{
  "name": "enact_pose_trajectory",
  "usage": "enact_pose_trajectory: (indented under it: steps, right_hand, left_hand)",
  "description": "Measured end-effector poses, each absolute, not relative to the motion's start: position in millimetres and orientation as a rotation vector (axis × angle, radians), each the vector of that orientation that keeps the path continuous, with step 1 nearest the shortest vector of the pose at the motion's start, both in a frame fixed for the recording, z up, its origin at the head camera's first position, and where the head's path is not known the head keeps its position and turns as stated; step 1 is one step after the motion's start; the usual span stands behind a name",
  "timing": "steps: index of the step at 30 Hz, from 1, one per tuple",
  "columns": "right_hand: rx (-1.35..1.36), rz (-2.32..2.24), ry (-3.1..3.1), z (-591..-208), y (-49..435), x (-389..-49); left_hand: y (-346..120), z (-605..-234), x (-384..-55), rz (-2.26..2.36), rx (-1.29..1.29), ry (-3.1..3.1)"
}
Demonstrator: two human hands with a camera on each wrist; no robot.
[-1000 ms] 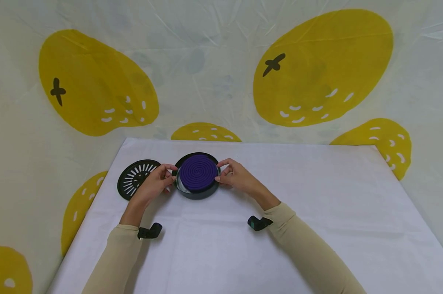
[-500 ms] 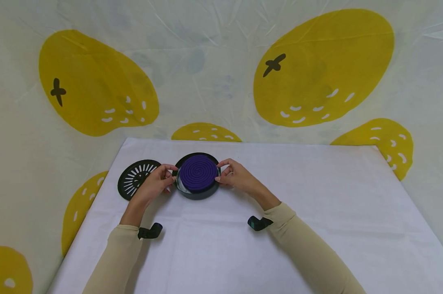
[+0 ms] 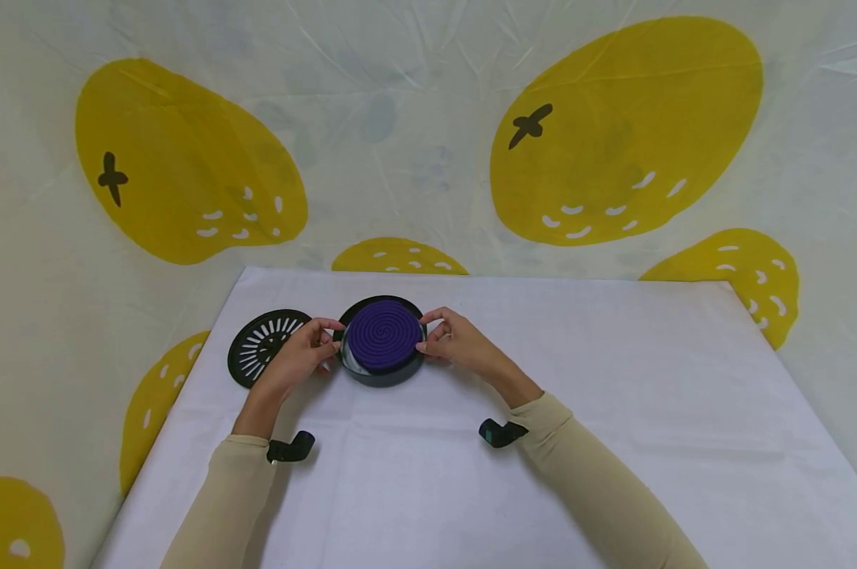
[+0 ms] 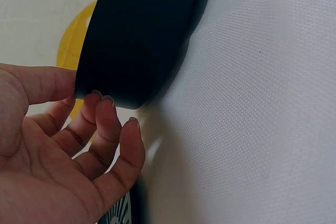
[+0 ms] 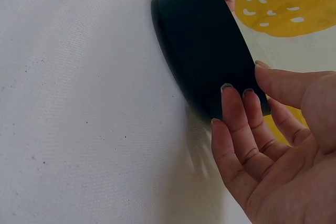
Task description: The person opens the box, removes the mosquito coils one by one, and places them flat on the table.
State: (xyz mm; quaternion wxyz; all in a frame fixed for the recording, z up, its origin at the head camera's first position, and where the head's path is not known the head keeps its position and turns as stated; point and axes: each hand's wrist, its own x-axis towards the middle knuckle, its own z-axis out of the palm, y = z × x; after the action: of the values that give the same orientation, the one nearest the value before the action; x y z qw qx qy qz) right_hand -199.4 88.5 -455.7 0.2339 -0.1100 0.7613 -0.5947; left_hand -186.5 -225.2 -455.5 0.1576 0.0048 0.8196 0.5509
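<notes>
A purple spiral coil, resembling a mosquito coil point(image 3: 383, 336), lies in a round, dark, shallow tin point(image 3: 380, 380) on the white cloth. A pale strip of the tin's inside shows at the coil's lower left. My left hand point(image 3: 300, 350) pinches the tin's left rim, thumb at the edge and fingertips on the outer wall. On the opposite side, my right hand point(image 3: 462, 340) grips the right rim the same way. Both wrist views show the tin's smooth dark side wall point(image 4: 136, 35) between the fingers; the coil is hidden there.
Left of the tin, a black round lid point(image 3: 249, 353) with radial slots lies flat, partly covered by my left hand. The white-covered table point(image 3: 613, 379) stretches to the right and front. Behind it hangs a pale curtain point(image 3: 400, 158) printed with yellow fruit.
</notes>
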Motion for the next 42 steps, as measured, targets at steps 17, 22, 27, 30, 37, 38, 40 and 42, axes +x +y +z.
enact_pose_trajectory:
  steps: [17, 22, 27, 30, 37, 38, 40, 42]
  right_hand:
    - [-0.318, -1.652, 2.138, -458, 88, -195]
    - [-0.333, -1.624, 2.172, -458, 89, -197]
    - [-0.391, -1.516, 2.297, -455, 89, -202]
    - [-0.432, -1.448, 2.373, -451, 87, -205]
    - [-0.429, -1.382, 2.463, -434, 84, -208]
    - [-0.432, -1.381, 2.467, -432, 83, -209]
    - [-0.442, -1.382, 2.468, -429, 81, -210]
    - [-0.453, -1.379, 2.470, -426, 79, -211]
  left_hand:
    - [-215, -426, -173, 1.572, 0.006, 2.345]
    - [-214, -426, -173, 1.555, -0.002, 2.356]
    - [-215, -428, -174, 1.546, -0.007, 2.361]
    - [-219, -438, -177, 1.557, -0.005, 2.362]
    - [-221, -443, -180, 1.551, -0.007, 2.368]
    - [-219, -439, -178, 1.554, -0.004, 2.365]
    - [-216, -430, -174, 1.546, -0.001, 2.364]
    - [-215, -427, -172, 1.544, 0.007, 2.363]
